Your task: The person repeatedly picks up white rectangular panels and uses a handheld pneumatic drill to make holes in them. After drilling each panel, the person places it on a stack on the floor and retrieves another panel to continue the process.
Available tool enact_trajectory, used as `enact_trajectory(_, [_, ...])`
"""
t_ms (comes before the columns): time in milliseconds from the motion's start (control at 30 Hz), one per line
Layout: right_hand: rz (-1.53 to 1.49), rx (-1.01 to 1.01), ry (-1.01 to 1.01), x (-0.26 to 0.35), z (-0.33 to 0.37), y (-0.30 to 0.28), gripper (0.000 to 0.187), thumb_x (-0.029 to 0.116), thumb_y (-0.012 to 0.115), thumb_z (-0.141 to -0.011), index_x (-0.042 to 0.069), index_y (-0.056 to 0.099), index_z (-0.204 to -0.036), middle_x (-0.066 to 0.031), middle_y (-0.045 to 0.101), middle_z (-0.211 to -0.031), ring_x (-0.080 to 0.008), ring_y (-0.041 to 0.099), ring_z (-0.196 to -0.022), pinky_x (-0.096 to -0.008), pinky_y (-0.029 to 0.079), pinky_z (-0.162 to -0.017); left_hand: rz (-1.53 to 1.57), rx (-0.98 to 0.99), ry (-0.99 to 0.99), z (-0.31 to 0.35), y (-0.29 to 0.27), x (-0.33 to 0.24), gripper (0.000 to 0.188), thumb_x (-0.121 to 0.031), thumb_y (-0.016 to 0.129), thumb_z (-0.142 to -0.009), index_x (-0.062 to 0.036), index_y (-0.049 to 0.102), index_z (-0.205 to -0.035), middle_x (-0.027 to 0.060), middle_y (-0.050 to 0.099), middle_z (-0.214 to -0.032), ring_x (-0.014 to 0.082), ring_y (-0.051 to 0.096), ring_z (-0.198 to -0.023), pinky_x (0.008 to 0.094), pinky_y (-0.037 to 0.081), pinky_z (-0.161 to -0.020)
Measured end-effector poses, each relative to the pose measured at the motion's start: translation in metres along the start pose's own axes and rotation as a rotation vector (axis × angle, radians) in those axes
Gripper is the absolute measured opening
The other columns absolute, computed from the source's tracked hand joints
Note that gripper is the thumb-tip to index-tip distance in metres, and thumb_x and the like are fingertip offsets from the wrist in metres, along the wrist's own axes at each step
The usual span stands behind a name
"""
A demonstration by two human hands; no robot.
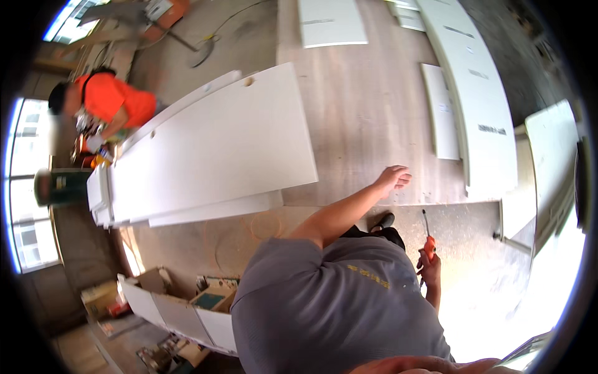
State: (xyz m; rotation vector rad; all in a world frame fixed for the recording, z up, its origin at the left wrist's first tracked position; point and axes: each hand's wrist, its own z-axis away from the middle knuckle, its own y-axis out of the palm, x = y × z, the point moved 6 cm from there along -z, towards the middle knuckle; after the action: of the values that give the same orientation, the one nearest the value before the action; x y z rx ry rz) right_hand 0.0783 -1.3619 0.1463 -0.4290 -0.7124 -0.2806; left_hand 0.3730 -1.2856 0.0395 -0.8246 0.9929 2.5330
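My left hand (393,179) reaches over the near edge of the wood-grain tabletop (367,124). Its fingers are loosely bent with gaps between them, and nothing shows in them. A few tiny dark bits lie on the surface beside it, too small to name. Lower and to the right, beside my body, my right hand (428,269) is closed around the orange handle of a screwdriver (430,244). The screwdriver's thin dark shaft points away from me, over the floor short of the table.
Large white panels (212,143) lie stacked at left. Long white boards (479,106) and a narrow board (440,112) line the table's right side; another panel (333,23) sits farther back. A person in an orange shirt (118,100) works at far left. Boxes (180,311) stand behind-left.
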Motion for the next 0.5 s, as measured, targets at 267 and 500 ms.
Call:
enact_trajectory(267, [-0.282, -0.173, -0.058, -0.045, -0.014, -0.100, 0.036, 0.023, 0.052, -0.093, -0.001, 0.052, -0.120, -0.0035, 0.061, -0.075, -0.0099, 0.059, -0.064, -0.0229, 0.048, -0.045, -0.348, -0.200, 0.250, -0.109, 0.139, -0.024, 0.028, -0.020, 0.061, -0.085, -0.0017, 0.056, -0.106, 0.0073, 0.061, -0.091, 0.0145, 0.060, -0.076, 0.0286, 0.050, -0.062])
enact_trajectory(500, [-0.354, -0.253, 0.053, -0.077, -0.054, -0.193, 0.028, 0.025, 0.055, -0.091, 0.001, 0.056, -0.105, -0.0027, 0.059, -0.073, -0.0099, 0.058, -0.065, -0.0253, 0.047, -0.046, -0.840, -0.144, -0.020, -0.178, 0.240, 0.047, 0.063, -0.037, 0.080, -0.071, 0.0029, 0.046, -0.107, 0.0122, 0.058, -0.085, 0.0219, 0.062, -0.070, 0.0335, 0.053, -0.061])
